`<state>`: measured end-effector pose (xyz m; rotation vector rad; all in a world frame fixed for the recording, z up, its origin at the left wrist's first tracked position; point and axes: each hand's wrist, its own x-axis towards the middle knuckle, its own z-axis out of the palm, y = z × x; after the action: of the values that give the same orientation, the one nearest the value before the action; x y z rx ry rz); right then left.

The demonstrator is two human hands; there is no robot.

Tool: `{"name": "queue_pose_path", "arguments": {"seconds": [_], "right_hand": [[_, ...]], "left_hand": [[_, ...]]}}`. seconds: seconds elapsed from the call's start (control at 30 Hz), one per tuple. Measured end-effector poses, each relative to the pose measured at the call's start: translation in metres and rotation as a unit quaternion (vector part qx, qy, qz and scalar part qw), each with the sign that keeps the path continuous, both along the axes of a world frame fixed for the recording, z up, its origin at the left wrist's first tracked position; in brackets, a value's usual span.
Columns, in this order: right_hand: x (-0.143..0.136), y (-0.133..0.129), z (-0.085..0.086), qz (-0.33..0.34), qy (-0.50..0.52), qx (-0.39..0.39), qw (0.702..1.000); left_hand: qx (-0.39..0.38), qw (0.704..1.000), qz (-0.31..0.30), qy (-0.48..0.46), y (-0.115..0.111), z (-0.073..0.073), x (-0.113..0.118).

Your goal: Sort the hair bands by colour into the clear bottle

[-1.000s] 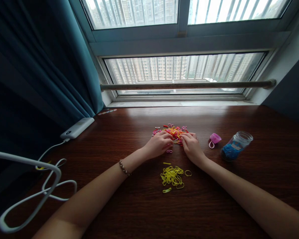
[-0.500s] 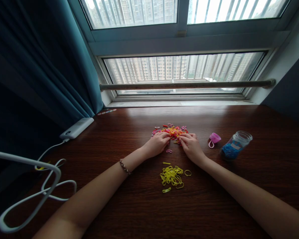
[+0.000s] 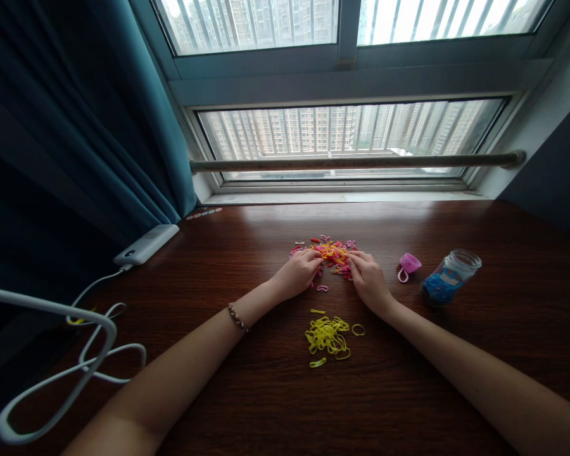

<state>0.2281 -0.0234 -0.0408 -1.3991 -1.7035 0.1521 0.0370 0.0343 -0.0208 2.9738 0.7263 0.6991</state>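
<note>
A pile of small pink, red, orange and yellow bands (image 3: 333,253) lies on the dark wooden table. My left hand (image 3: 300,272) rests at its left side, fingers closed together at the bands; what they pinch is too small to name. On the right side of the pile, my right hand (image 3: 368,278) has its fingertips pressed together against the bands, and anything between them cannot be made out. Nearer to me is a separate heap of yellow-green bands (image 3: 327,334), touched by neither hand. One pink band (image 3: 322,289) lies between the two groups.
Right of my right hand are a pink cap with a loop (image 3: 411,263) and a glass jar (image 3: 451,277) with blue contents. At the left lie a white power strip (image 3: 147,244) and a looped white cable (image 3: 52,304). The window (image 3: 346,76) stands behind the table (image 3: 247,405).
My right hand has shifted slightly right, away from the middle of the pile, showing more bands there. My left hand has moved slightly left.
</note>
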Motion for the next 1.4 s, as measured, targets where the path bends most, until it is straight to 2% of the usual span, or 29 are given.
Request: {"name": "queue_pose_path", "arguments": {"seconds": [0.13, 0.23, 0.33, 0.47, 0.8, 1.07, 1.13, 1.23, 1.33, 1.4], "right_hand": [[-0.001, -0.003, 0.007, 0.002, 0.032, 0.005, 0.999], [-0.002, -0.007, 0.012, 0.003, 0.043, 0.01, 0.999], [-0.003, -0.01, 0.015, 0.005, 0.053, 0.011, 0.999], [-0.005, -0.011, 0.016, 0.008, 0.067, 0.006, 0.998], [-0.007, -0.013, 0.017, 0.014, 0.073, 0.003, 0.997], [-0.007, -0.013, 0.017, 0.036, 0.094, -0.013, 0.995], [-0.008, -0.015, 0.02, 0.068, 0.112, -0.022, 0.991], [-0.012, -0.02, 0.03, 0.164, 0.147, -0.065, 0.973], [-0.014, -0.027, 0.042, 0.276, 0.168, -0.145, 0.935], [-0.015, -0.03, 0.047, 0.348, 0.145, -0.207, 0.903]], "left_hand": [[-0.055, 0.995, 0.014, -0.088, 0.001, 0.003, 0.0], [-0.098, 0.984, 0.066, -0.132, 0.004, 0.005, -0.002], [-0.149, 0.967, 0.118, -0.169, 0.008, 0.005, -0.005], [-0.221, 0.94, 0.153, -0.213, 0.013, 0.003, -0.008], [-0.315, 0.894, 0.143, -0.286, 0.02, -0.002, -0.009], [-0.296, 0.898, 0.171, -0.279, 0.019, 0.001, -0.009], [-0.292, 0.898, 0.174, -0.28, 0.019, 0.002, -0.009], [-0.31, 0.887, 0.173, -0.296, 0.018, 0.003, -0.01], [-0.339, 0.869, 0.161, -0.323, 0.017, 0.004, -0.009], [-0.353, 0.862, 0.152, -0.329, 0.017, 0.005, -0.009]]}}
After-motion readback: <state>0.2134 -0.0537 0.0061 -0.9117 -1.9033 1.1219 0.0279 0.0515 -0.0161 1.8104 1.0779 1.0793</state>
